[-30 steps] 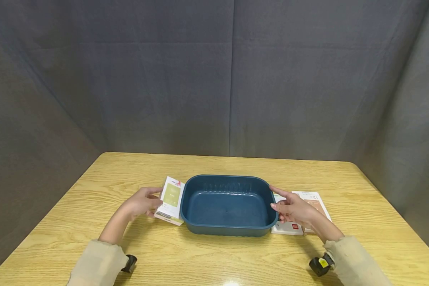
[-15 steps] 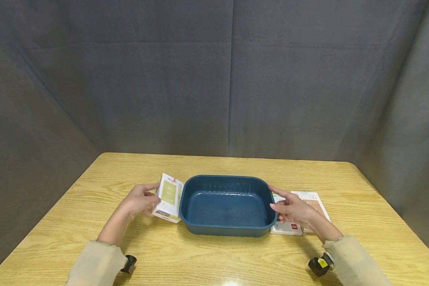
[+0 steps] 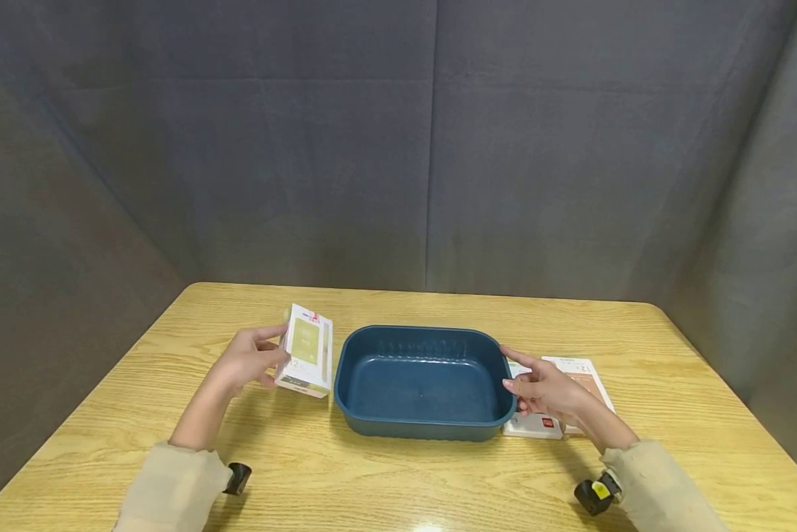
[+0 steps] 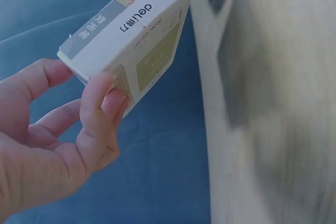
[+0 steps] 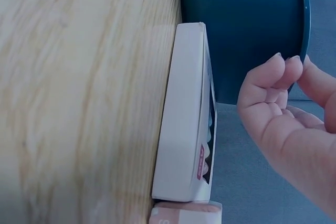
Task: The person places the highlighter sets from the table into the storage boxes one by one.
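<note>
My left hand [image 3: 248,360] pinches the side of a white and green carton of highlighters [image 3: 307,347], tilted and held above the table just left of the blue plastic bin [image 3: 421,431]. In the left wrist view, the carton [image 4: 149,30] shows its "deli" print, with the left thumb and fingers [image 4: 97,111] at one end. My right hand [image 3: 547,388] grips the bin's right rim, its index finger lying along the edge. Seen from the right wrist, curled fingers [image 5: 262,80] meet the bin's outer wall near the rim. No contents show in the bin.
Right of the bin, partly under my right hand, a white box with a red label [image 3: 534,425] lies flat. Beside it is a white and orange-brown box [image 3: 587,377]. The wooden table [image 3: 398,480] ends at a grey curtain [image 3: 431,185] behind.
My left hand has lifted the highlighter carton and moved it up and left, opening a gap from the bin. The right hand and the bin stay in place.
</note>
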A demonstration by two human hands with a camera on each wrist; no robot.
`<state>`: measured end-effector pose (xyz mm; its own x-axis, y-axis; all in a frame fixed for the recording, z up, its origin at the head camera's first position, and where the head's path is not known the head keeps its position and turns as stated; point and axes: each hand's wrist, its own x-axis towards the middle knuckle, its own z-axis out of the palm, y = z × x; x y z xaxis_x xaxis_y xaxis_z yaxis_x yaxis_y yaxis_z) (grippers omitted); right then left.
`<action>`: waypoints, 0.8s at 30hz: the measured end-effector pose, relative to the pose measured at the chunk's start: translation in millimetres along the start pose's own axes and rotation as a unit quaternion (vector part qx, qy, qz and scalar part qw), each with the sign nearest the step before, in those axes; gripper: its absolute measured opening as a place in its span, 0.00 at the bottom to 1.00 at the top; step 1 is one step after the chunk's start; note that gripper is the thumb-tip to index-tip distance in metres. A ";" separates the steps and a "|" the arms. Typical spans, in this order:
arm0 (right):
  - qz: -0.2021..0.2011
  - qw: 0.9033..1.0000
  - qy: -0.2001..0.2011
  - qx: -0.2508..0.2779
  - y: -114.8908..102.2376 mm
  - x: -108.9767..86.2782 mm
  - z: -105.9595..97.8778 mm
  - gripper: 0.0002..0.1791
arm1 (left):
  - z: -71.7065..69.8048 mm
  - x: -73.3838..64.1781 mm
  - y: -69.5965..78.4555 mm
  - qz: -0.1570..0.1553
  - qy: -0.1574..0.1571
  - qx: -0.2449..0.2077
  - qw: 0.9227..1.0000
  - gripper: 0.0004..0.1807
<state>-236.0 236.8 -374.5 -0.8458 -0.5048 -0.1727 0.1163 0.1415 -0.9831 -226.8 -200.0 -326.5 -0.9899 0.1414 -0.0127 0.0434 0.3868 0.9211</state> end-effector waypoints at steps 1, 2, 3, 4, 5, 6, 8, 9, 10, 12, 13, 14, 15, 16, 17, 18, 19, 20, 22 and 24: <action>0.000 1.000 0.000 0.001 0.0 -0.1 0.1 0.41 | -1.3 -0.1 1.3 0.004 0.004 0.000 1.000 0.31; 0.001 1.000 0.001 0.002 0.1 -0.1 0.3 0.41 | -2.3 -0.5 2.8 0.007 0.008 0.001 1.000 0.31; 0.001 1.000 0.000 0.003 0.2 -0.2 0.5 0.41 | -3.4 -0.8 4.0 0.010 0.011 0.000 1.000 0.31; 0.001 1.000 -0.002 0.005 0.4 -0.2 0.5 0.41 | -4.5 -1.0 5.3 0.012 0.015 -0.002 1.000 0.31; 0.001 1.000 -0.004 0.007 0.6 -0.3 0.5 0.40 | -5.4 -1.4 6.7 0.013 0.019 -0.003 1.000 0.31; 0.000 1.000 -0.007 0.009 0.8 -0.3 0.5 0.40 | -6.3 -1.7 8.2 0.016 0.023 -0.004 1.000 0.30; -0.001 1.000 -0.014 0.013 1.6 -0.1 0.1 0.40 | -7.6 -2.5 11.5 0.021 0.029 -0.005 0.999 0.30; -0.003 1.000 -0.017 0.016 2.0 0.0 -0.3 0.40 | -8.1 -2.8 13.1 0.023 0.032 -0.006 0.999 0.30; -0.004 1.000 -0.020 0.019 2.2 0.1 -0.6 0.40 | -8.3 -3.2 14.9 0.026 0.033 -0.007 0.999 0.30; -0.006 0.999 -0.028 0.027 2.8 0.5 -1.5 0.40 | -8.2 -3.8 18.3 0.031 0.035 -0.011 0.999 0.30; -0.008 0.999 -0.031 0.030 3.2 0.7 -2.1 0.40 | -7.8 -3.9 19.8 0.033 0.035 -0.013 0.999 0.30; -0.007 0.999 -0.034 0.035 3.4 0.9 -2.7 0.40 | -7.2 -4.0 21.1 0.033 0.035 -0.017 0.999 0.30; -0.007 0.999 -0.037 0.038 3.6 0.9 -3.2 0.40 | -6.5 -4.0 22.1 0.034 0.034 -0.020 0.999 0.30; -0.007 0.998 -0.040 0.043 3.9 1.0 -3.8 0.40 | -5.5 -3.8 22.8 0.035 0.034 -0.023 0.999 0.30; -0.008 0.998 -0.043 0.047 4.4 1.2 -4.4 0.40 | -4.3 -3.7 23.4 0.035 0.032 -0.026 0.999 0.30; -0.009 0.998 -0.045 0.049 4.8 1.4 -4.8 0.40 | -3.0 -3.4 23.7 0.035 0.030 -0.029 0.999 0.30; -0.008 0.998 -0.046 0.049 5.1 1.4 -5.0 0.40 | -1.5 -3.1 24.0 0.036 0.027 -0.033 0.998 0.30; -0.006 0.998 -0.046 0.052 5.5 1.6 -5.1 0.41 | 0.1 -2.8 24.2 0.036 0.024 -0.035 0.998 0.30; -0.007 0.998 -0.044 0.053 6.6 2.2 -5.0 0.40 | 3.3 -2.3 24.5 0.037 0.018 -0.042 0.998 0.30; -0.004 0.998 -0.040 0.054 7.0 2.4 -4.4 0.40 | 6.2 -1.9 25.4 0.036 0.012 -0.048 0.998 0.30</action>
<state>-239.4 240.3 -381.6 -0.8032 -0.5726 -0.1641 0.1683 0.0461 -0.9847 -223.0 -184.8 -305.6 -0.9876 0.1431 0.0639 0.1032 0.2871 0.9523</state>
